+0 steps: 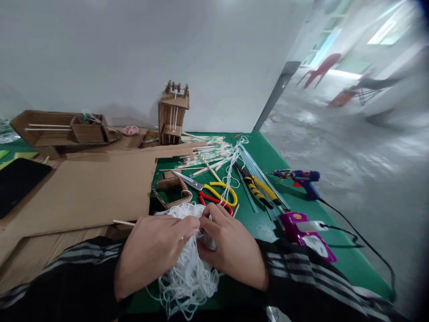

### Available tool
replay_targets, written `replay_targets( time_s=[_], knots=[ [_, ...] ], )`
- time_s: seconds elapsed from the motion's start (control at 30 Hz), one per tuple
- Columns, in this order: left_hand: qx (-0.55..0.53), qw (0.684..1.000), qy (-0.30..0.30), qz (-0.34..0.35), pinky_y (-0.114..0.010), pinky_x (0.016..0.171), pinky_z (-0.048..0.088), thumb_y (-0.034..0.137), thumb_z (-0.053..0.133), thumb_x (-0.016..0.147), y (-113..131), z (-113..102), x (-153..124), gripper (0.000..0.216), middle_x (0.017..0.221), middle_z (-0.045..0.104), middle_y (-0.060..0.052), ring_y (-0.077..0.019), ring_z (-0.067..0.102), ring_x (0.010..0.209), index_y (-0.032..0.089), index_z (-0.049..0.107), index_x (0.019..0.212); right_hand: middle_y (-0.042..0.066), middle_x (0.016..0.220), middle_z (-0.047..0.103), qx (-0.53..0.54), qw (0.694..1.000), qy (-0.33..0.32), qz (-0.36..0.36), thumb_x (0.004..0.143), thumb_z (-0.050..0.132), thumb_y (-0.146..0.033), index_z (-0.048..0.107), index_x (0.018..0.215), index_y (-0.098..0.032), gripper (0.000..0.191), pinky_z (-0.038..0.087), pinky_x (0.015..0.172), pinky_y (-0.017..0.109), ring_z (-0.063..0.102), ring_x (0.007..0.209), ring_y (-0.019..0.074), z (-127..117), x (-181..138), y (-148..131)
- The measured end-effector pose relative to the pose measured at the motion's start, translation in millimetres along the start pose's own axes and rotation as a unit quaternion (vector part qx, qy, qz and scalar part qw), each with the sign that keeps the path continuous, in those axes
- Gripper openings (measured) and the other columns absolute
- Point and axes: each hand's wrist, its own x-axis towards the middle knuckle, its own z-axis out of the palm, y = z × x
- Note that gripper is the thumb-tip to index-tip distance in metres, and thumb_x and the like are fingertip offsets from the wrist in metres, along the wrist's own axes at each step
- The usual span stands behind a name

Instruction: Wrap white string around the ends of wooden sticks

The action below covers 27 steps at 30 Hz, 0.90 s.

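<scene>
A tangled heap of thin white string (189, 279) lies at the near edge of the green table, spilling toward me. My left hand (159, 243) is closed over its upper left part, fingertips pinched together. Close against it, my right hand (228, 243) has its fingers curled around strands of the same string. The fingertips of both hands meet, and what lies between them is partly hidden. A loose strand runs up from the heap to the far side of the table. Just beyond my hands lie scissors (216, 194) with red and yellow handles and a small cardboard frame (172, 192).
Black-and-yellow pliers (256, 185), a blue glue gun (301, 176) and a purple power strip (306, 235) lie to the right. Wooden sticks (209, 154) are scattered behind. Cardboard sheet (110, 188), a black phone (22, 181) and cardboard models (172, 114) stand left and back.
</scene>
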Motion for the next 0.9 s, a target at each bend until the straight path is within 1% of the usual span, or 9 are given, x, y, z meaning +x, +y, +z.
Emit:
replay_targets(
  time_s=[0.1, 0.17, 0.23, 0.3, 0.4, 0.57, 0.7, 0.8, 0.9],
  knots=[
    [-0.045, 0.999, 0.005, -0.028, -0.027, 0.052, 0.028, 0.03, 0.035, 0.099, 4, -5, 1, 0.019, 0.062, 0.063, 0.006, -0.0163, 0.062, 0.056, 0.026, 0.053, 0.094, 0.008, 0.096, 0.052, -0.004, 0.999, 0.037, 0.012, 0.072, 0.062, -0.014, 0.057, 0.078, -0.018, 0.009, 0.047, 0.078, 0.039, 0.049, 0.092, 0.025, -13, -1, -2],
    [-0.067, 0.997, 0.004, -0.042, -0.028, 0.052, 0.029, 0.038, 0.04, 0.097, 8, -8, 2, 0.018, 0.062, 0.064, 0.006, -0.0177, 0.063, 0.056, 0.026, 0.052, 0.093, 0.009, 0.095, 0.052, -0.031, 0.997, 0.068, 0.021, 0.071, 0.062, -0.013, 0.054, 0.076, -0.018, 0.011, 0.045, 0.08, 0.043, 0.047, 0.091, 0.0267, -21, -2, -4],
    [-0.064, 0.996, -0.002, -0.059, -0.028, 0.053, 0.029, 0.047, 0.045, 0.092, 12, -12, 4, 0.022, 0.063, 0.065, 0.005, -0.0207, 0.065, 0.059, 0.027, 0.053, 0.095, 0.01, 0.094, 0.053, -0.057, 0.994, 0.093, 0.029, 0.07, 0.062, -0.012, 0.052, 0.076, -0.019, 0.014, 0.043, 0.079, 0.045, 0.046, 0.09, 0.0276, -28, -4, -8],
    [-0.049, 0.996, -0.009, -0.07, -0.029, 0.053, 0.03, 0.051, 0.047, 0.09, 16, -15, 6, 0.027, 0.066, 0.068, 0.003, -0.0239, 0.067, 0.062, 0.028, 0.054, 0.102, 0.01, 0.094, 0.053, -0.065, 0.992, 0.099, 0.036, 0.068, 0.061, -0.01, 0.051, 0.077, -0.019, 0.016, 0.042, 0.078, 0.046, 0.045, 0.089, 0.0278, -31, -6, -11],
    [-0.036, 0.997, -0.029, -0.06, -0.029, 0.055, 0.034, 0.049, 0.045, 0.091, 18, -17, 11, 0.027, 0.073, 0.072, 0.001, -0.0261, 0.07, 0.069, 0.03, 0.056, 0.108, 0.009, 0.095, 0.053, -0.04, 0.994, 0.09, 0.04, 0.069, 0.06, -0.008, 0.05, 0.078, -0.019, 0.017, 0.042, 0.08, 0.046, 0.045, 0.09, 0.0271, -29, -7, -12],
    [-0.021, 0.997, -0.066, -0.036, -0.03, 0.057, 0.036, 0.04, 0.043, 0.093, 13, -13, 18, 0.024, 0.076, 0.073, -0.001, -0.0256, 0.07, 0.073, 0.029, 0.063, 0.092, 0.006, 0.093, 0.053, 0.048, 0.996, 0.065, 0.049, 0.069, 0.059, -0.006, 0.049, 0.077, -0.019, 0.018, 0.042, 0.082, 0.043, 0.046, 0.091, 0.0251, -22, -7, -6],
    [-0.031, 0.997, -0.061, -0.029, -0.029, 0.057, 0.036, 0.038, 0.042, 0.094, 11, -6, 21, 0.025, 0.074, 0.073, 0.0, -0.0241, 0.07, 0.072, 0.028, 0.065, 0.09, 0.006, 0.096, 0.054, 0.097, 0.993, 0.035, 0.052, 0.068, 0.056, -0.002, 0.05, 0.082, -0.019, 0.024, 0.043, 0.084, 0.043, 0.047, 0.093, 0.0245, -22, -11, 0],
    [-0.047, 0.997, -0.055, -0.031, -0.028, 0.055, 0.034, 0.037, 0.042, 0.094, 11, -5, 21, 0.023, 0.072, 0.072, 0.0, -0.0235, 0.069, 0.07, 0.027, 0.063, 0.093, 0.006, 0.1, 0.054, 0.123, 0.991, 0.034, 0.045, 0.069, 0.055, -0.001, 0.051, 0.09, -0.019, 0.028, 0.043, 0.087, 0.045, 0.047, 0.097, 0.0245, -25, -14, 1],
    [-0.069, 0.995, -0.059, -0.03, -0.029, 0.055, 0.034, 0.036, 0.041, 0.094, 12, -6, 21, 0.022, 0.07, 0.071, 0.001, -0.0236, 0.069, 0.067, 0.026, 0.061, 0.096, 0.006, 0.099, 0.055, 0.139, 0.988, 0.05, 0.037, 0.077, 0.054, -0.005, 0.053, 0.087, -0.019, 0.017, 0.044, 0.087, 0.045, 0.049, 0.096, 0.024, -27, -14, 0]
  ],
)
